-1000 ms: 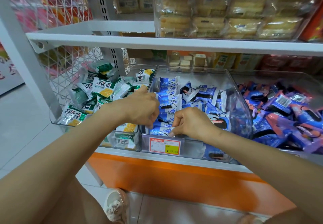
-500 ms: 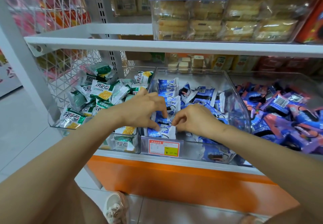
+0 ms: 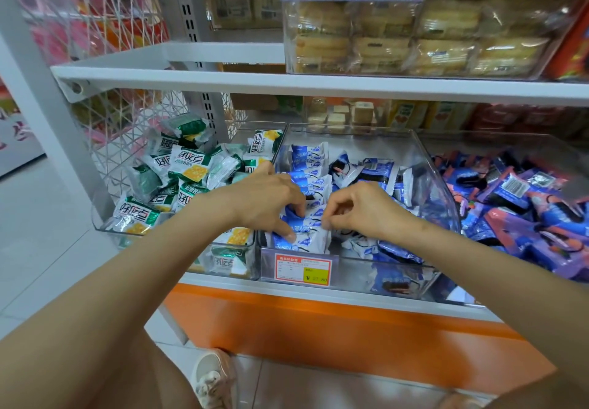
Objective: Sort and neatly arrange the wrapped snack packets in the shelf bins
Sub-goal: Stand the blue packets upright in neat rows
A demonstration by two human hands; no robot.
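Two hands are working close together in the middle bin (image 3: pixel 425 166): the left hand (image 3: pixel 264 201) is pinching the front blue packet (image 3: pixel 314 243) beneath it, the right hand (image 3: pixel 360 211) nipping a neighbouring packet (image 3: pixel 315 214) by its edge. Squaring the row (image 3: pixel 309 179) seems underway; next, loose packets (image 3: pixel 377 169) right of the hands need standing upright.

Clear glossy plastic bin (image 3: pixel 427 166), shiny foil-like blue packets (image 3: pixel 307 153), white painted-metal shelf (image 3: pixel 287 85)
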